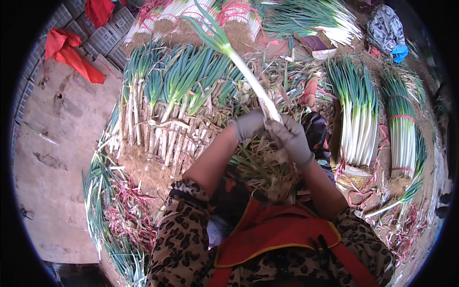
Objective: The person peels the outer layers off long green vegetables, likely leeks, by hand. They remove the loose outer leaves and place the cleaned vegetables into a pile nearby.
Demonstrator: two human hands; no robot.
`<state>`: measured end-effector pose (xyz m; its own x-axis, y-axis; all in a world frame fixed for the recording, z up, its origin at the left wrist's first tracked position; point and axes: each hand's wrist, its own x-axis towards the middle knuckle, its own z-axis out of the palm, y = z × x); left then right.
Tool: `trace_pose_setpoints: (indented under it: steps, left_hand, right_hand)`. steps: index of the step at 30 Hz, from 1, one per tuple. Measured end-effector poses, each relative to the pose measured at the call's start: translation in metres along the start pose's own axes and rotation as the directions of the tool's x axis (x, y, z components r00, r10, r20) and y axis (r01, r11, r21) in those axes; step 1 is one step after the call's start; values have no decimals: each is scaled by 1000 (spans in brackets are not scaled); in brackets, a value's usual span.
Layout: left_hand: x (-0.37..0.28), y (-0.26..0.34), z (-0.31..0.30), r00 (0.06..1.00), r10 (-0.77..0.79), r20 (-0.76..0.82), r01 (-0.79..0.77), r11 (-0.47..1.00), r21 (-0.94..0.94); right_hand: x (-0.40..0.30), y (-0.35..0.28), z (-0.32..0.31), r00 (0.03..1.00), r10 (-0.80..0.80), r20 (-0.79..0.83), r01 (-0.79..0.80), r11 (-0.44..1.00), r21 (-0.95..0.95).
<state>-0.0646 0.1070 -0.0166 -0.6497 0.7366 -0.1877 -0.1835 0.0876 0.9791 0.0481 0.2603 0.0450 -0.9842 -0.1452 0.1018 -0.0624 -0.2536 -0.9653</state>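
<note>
In a thin grey glove, my left hand [251,125] is at the lower end of a large green onion [249,73]; its fingertips are hidden behind the stalk and the other hand. My right hand [292,138], gloved alike, is closed on the root end of that onion, whose white shaft slants up to the left and ends in green leaves. Below both hands, a heap of stripped husks and leaves [265,168] lies between the legs. Left of them lies a wide row of untrimmed green onions [172,118] with dry brown skins and roots.
To the right lie a cleaned pile of green onions [358,118] and a tied bundle [401,136]. Further tied bundles [233,21] and loose onions [315,21] lie ahead. Pink ties [132,215] are heaped at lower left, beside a board [64,161] with a red cloth [70,53].
</note>
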Motion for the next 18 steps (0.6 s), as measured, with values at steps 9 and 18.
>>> trace_pose_setpoints:
  steps: [9,18]
  left_hand:
    - [-6,60,-37,823,175,-540,-493,690,-529]
    - [-13,49,-44,893,134,-430,-434,513,-740]
  right_hand:
    - [22,41,-11,998,-58,-8,49,909,-413]
    - [63,82,16,914,255,316,-249,967,-59]
